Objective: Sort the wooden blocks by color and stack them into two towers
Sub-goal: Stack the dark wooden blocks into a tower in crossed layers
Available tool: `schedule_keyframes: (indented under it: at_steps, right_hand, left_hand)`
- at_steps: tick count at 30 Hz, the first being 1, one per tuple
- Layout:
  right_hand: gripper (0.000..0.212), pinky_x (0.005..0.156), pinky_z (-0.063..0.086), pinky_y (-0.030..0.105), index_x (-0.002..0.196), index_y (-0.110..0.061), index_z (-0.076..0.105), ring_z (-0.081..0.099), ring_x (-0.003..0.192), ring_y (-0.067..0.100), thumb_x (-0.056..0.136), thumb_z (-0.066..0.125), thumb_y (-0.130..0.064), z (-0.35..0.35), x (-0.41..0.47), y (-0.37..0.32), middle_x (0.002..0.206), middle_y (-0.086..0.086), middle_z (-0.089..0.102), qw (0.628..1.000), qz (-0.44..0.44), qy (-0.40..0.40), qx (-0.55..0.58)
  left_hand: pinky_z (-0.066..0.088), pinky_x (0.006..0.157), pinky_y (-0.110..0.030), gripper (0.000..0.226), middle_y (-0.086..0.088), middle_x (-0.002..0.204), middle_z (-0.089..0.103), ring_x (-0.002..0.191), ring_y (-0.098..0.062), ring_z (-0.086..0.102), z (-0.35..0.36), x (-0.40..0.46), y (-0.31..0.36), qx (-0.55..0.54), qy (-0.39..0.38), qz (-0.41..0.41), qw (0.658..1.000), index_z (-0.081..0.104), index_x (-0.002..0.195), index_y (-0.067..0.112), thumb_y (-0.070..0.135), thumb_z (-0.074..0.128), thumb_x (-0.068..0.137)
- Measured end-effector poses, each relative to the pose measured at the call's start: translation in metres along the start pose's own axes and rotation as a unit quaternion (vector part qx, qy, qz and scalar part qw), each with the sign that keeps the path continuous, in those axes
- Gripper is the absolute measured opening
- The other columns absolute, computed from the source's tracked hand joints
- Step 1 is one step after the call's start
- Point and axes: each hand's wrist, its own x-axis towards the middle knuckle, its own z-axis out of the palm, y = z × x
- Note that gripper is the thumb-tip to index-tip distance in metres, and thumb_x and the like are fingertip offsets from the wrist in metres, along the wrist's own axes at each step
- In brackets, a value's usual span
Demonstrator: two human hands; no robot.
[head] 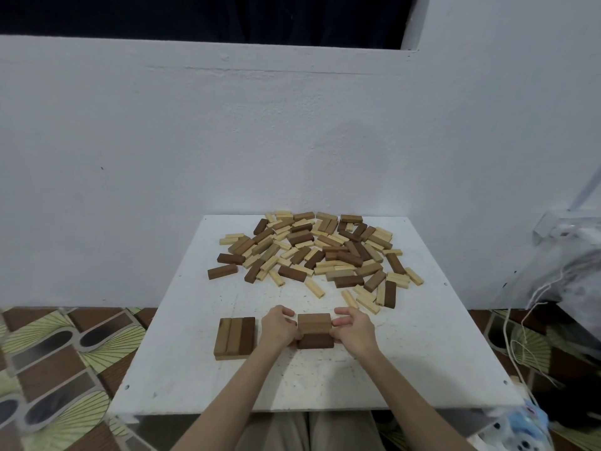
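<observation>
Near the front edge of the white square table top [422,353], a short two-layer stack of dark brown wooden blocks [314,332] is held between both hands. It is flanked by the left hand [279,327] on its left side and the right hand [353,328] on its right, the fingers of each curled against the stack's sides in a squeezing grasp; neither hand is noticeably nearer. The lower layer's blocks are judged to run left to right, the upper layer's crosswise (the seams are hard to make out). Just left of the left hand, a flat slab of brown wooden blocks laid side by side [234,336] is seen, long axes running away from the person. Further back, well apart from the fingers, the loose heap of mixed pale and dark wooden blocks [312,252] is spread; any next block would have to be reached for straight ahead, by either hand equally.
</observation>
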Motion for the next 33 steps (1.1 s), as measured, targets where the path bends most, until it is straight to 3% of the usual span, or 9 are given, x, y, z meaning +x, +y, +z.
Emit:
schedule_keyframes:
  at_steps: [7, 19, 25, 31, 33]
  right_hand:
    - [0.041, 0.082, 0.057, 0.039, 0.111, -0.014, 0.062, 0.065, 0.089, 0.020, 0.076, 0.069, 0.007, 0.0011, -0.0001, 0.0021, 0.085, -0.003, 0.063, 1.000, 0.001, 0.004, 0.003]
    - [0.038, 0.081, 0.057, 0.043, 0.106, -0.015, 0.062, 0.065, 0.088, 0.021, 0.074, 0.070, 0.006, 0.0020, -0.0013, 0.0014, 0.083, -0.002, 0.064, 1.000, -0.005, 0.008, 0.017]
    - [0.037, 0.080, 0.057, 0.042, 0.104, -0.015, 0.062, 0.065, 0.087, 0.021, 0.075, 0.070, 0.007, 0.0027, -0.0023, 0.0009, 0.084, -0.001, 0.064, 1.000, -0.004, 0.012, 0.017]
    - [0.037, 0.080, 0.057, 0.039, 0.106, -0.012, 0.062, 0.064, 0.085, 0.019, 0.076, 0.069, 0.008, 0.0034, -0.0039, -0.0007, 0.085, 0.001, 0.064, 1.000, -0.005, 0.020, 0.015]
    - [0.037, 0.080, 0.057, 0.037, 0.107, -0.012, 0.063, 0.064, 0.086, 0.020, 0.076, 0.069, 0.008, 0.0036, -0.0046, -0.0015, 0.087, 0.002, 0.065, 1.000, -0.007, 0.023, 0.016]
  left_hand:
    - [0.043, 0.053, -0.013, 0.035, -0.006, 0.091, 0.060, 0.084, -0.016, 0.055, 0.0019, -0.0015, 0.0031, 0.001, 0.001, 0.000, 1.000, 0.052, 0.099, 0.011, -0.005, 0.070, 0.075]
    - [0.045, 0.057, -0.021, 0.036, -0.009, 0.090, 0.061, 0.083, -0.020, 0.055, 0.0051, -0.0005, 0.0033, 0.001, 0.009, 0.002, 1.000, 0.051, 0.096, 0.011, -0.008, 0.069, 0.071]
    - [0.050, 0.074, -0.030, 0.035, -0.009, 0.091, 0.062, 0.086, -0.019, 0.056, 0.0062, -0.0006, 0.0038, 0.015, 0.020, 0.002, 1.000, 0.052, 0.095, 0.011, -0.007, 0.071, 0.071]
    - [0.050, 0.069, -0.024, 0.034, -0.007, 0.089, 0.061, 0.085, -0.017, 0.056, 0.0056, -0.0030, 0.0055, 0.023, 0.025, 0.006, 0.999, 0.052, 0.095, 0.010, -0.007, 0.071, 0.072]
    - [0.051, 0.075, -0.028, 0.033, -0.008, 0.089, 0.061, 0.086, -0.018, 0.056, 0.0048, -0.0041, 0.0054, 0.027, 0.032, 0.008, 0.999, 0.051, 0.095, 0.010, -0.006, 0.070, 0.073]
